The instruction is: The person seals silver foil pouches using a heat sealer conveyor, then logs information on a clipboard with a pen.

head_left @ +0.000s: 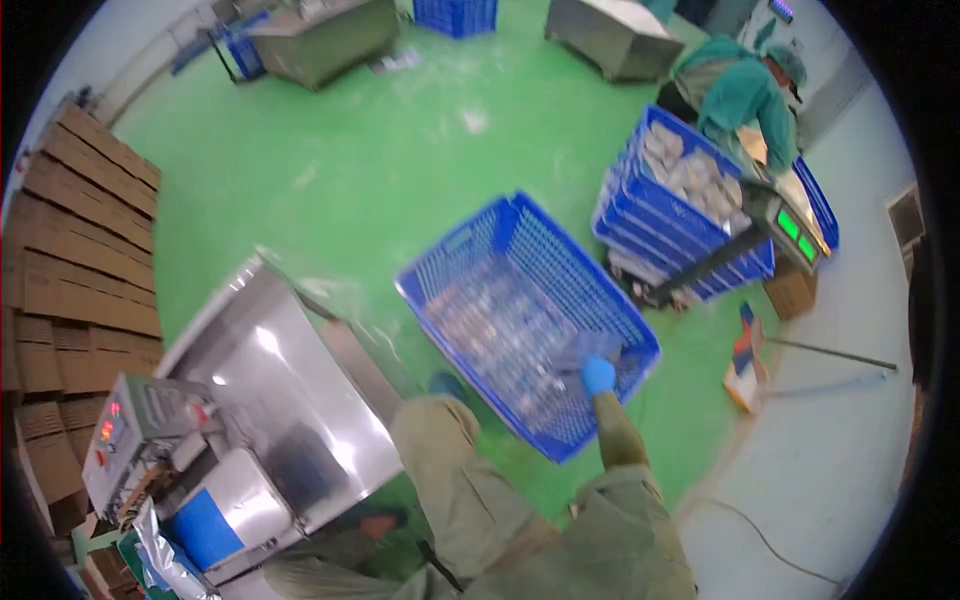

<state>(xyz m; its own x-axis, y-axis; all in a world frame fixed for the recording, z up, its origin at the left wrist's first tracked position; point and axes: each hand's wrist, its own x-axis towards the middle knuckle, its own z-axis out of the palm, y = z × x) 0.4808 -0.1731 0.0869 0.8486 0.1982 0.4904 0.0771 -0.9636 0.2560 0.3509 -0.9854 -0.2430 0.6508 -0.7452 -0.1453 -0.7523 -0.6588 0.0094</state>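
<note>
My right hand (598, 375), in a blue glove, reaches down into the right end of a large blue plastic crate (425, 318) on the floor. Its fingers close on the edge of a bluish-grey plastic bag (575, 352); the finger detail is blurred. Rows of clear, shiny plastic packets (490, 325) lie in the crate to the left of that bag. What they contain is too small to tell. My left hand is out of view.
A steel machine with a deep tray (270, 360) and red-lit control box (125, 440) stands left. Stacked cartons (90, 240) line the wall. At right, a person (745, 95) bends by stacked blue crates (660, 215) and a green-lit scale display (797, 236). A broom (745, 365) lies nearby.
</note>
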